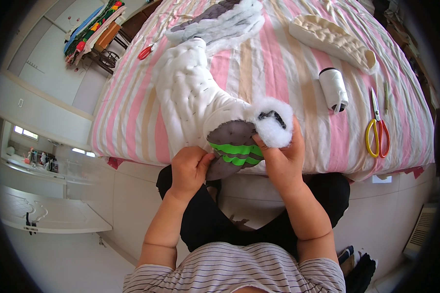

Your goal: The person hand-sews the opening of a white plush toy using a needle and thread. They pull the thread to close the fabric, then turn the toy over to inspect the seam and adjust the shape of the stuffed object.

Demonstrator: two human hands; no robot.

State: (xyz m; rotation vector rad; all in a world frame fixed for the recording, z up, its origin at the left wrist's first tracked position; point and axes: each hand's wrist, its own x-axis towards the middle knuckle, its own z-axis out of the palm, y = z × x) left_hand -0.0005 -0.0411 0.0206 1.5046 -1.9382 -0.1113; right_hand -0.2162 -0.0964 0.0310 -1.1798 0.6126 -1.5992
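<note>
A white quilted, padded fabric piece (201, 91) with rows of dark stitches lies across the bed's front edge towards me. Its near end shows grey fabric (232, 132) crossed by bright green strips (238, 149). My left hand (189, 166) pinches the grey fabric at its lower left edge. On the opposite side, my right hand (284, 157) grips the fabric edge between thumb and fingers. White fluffy wadding (275, 137) bulges over that hand's fingers, with a dark curved strip (273, 116) on it. Some of the right fingers are hidden behind the wadding.
Pink-striped bedding (275, 69) covers the bed. On it lie scissors (377, 124), a slim pen-like tool (386, 97), a white thread spool (332, 89), a beige quilted piece (333, 42), grey fabric with wadding (220, 25) and a red-handled tool (145, 52).
</note>
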